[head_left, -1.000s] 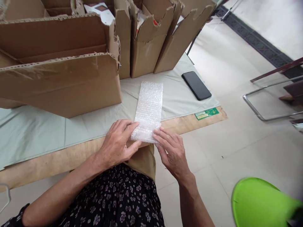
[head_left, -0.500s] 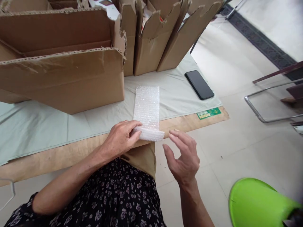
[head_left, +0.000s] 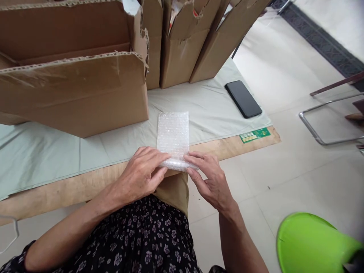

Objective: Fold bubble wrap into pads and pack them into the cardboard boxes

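A strip of clear bubble wrap point(head_left: 173, 132) lies on the table, its near end folded or rolled over at the table's front edge. My left hand point(head_left: 146, 167) grips the left end of that roll between thumb and fingers. On the right end, my right hand point(head_left: 206, 174) holds it the same way, thumb below and fingers on top. Whether anything is inside the roll cannot be seen.
Open cardboard boxes point(head_left: 113, 91) stand along the back and left. A black phone point(head_left: 243, 99) and a green card point(head_left: 255, 135) lie on the table's right part. A bright green stool or bin point(head_left: 309, 242) is at lower right.
My right hand has moved left and closed on the right end of the roll. The bubble wrap's flat part looks shorter, its far end nearer to me.
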The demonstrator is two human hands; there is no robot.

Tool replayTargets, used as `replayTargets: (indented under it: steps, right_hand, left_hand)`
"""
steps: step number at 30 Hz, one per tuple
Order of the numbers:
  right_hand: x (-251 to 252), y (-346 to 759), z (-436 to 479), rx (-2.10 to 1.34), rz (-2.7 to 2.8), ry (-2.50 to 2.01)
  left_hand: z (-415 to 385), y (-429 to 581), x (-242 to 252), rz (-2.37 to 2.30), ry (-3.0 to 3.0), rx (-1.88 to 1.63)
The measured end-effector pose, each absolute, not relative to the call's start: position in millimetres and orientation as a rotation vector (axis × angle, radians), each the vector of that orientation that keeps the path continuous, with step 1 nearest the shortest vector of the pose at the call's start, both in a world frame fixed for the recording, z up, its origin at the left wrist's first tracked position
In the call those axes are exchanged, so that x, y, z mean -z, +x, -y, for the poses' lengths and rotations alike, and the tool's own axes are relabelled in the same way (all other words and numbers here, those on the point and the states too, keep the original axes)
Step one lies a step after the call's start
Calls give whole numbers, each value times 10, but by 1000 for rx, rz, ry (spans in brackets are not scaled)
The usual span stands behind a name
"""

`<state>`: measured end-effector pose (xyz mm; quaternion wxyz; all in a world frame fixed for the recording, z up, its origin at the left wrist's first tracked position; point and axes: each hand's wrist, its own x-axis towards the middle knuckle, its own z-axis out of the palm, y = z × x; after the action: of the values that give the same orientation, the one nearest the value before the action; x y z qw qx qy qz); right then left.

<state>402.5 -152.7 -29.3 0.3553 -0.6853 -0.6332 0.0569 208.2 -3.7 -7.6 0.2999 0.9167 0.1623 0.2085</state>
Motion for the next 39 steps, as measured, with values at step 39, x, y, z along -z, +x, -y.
replayTargets:
  steps: [39]
  right_hand:
    - [297,4142,1270,32,1694,-1767]
  left_hand:
    - [-86,2182,67,-595,2528,-603]
